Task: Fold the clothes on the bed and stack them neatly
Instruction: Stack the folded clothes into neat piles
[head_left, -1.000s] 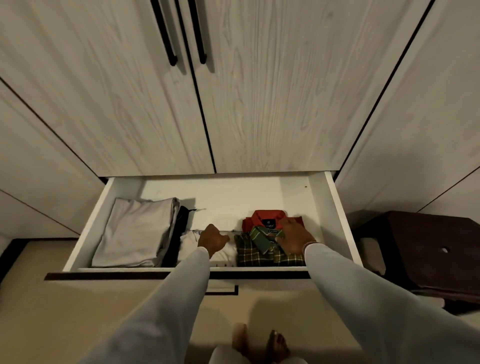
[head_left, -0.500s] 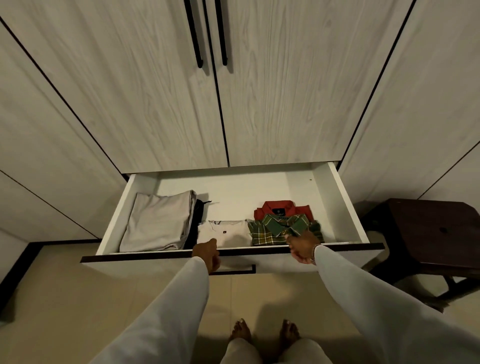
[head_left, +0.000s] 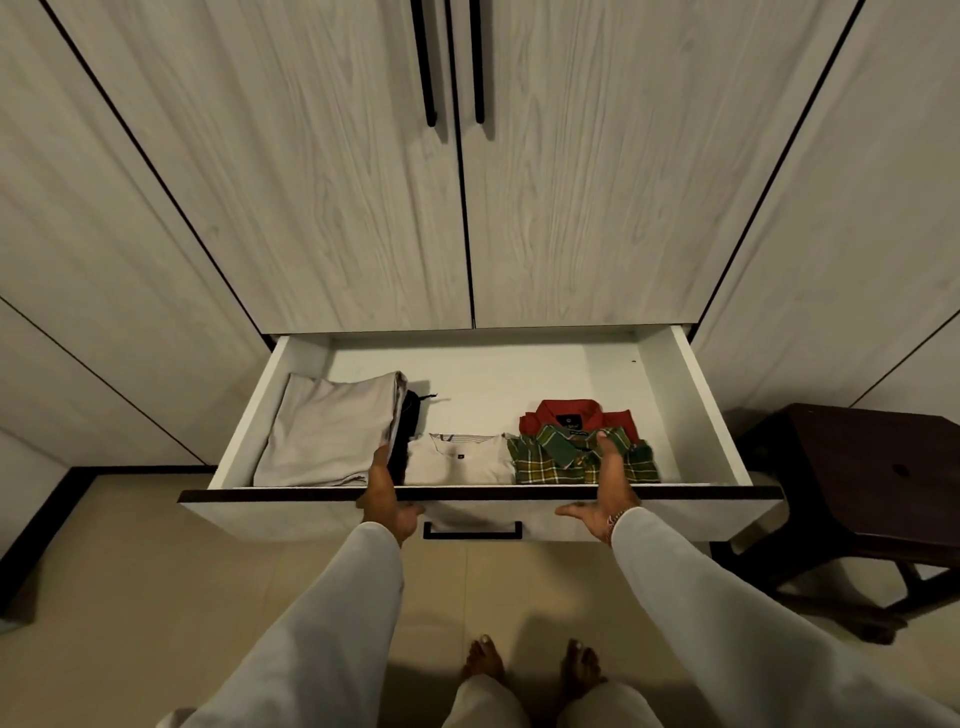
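Note:
An open white drawer holds folded clothes. A grey folded garment lies at its left with a black one beside it. A white shirt sits in the middle. A green plaid shirt lies at the right, overlapping a red shirt behind it. My left hand and my right hand rest flat over the drawer's dark front edge, fingers straight and reaching inward, thumbs on the front panel. Neither hand holds any cloth.
Closed pale wood wardrobe doors with black bar handles rise behind the drawer. A black pull handle is on the drawer front. A dark wooden stool stands at the right. My bare feet are on the beige floor.
Both hands came out of the drawer, off the white and plaid shirts, and now lie on the drawer's front edge. My view has pulled back and up.

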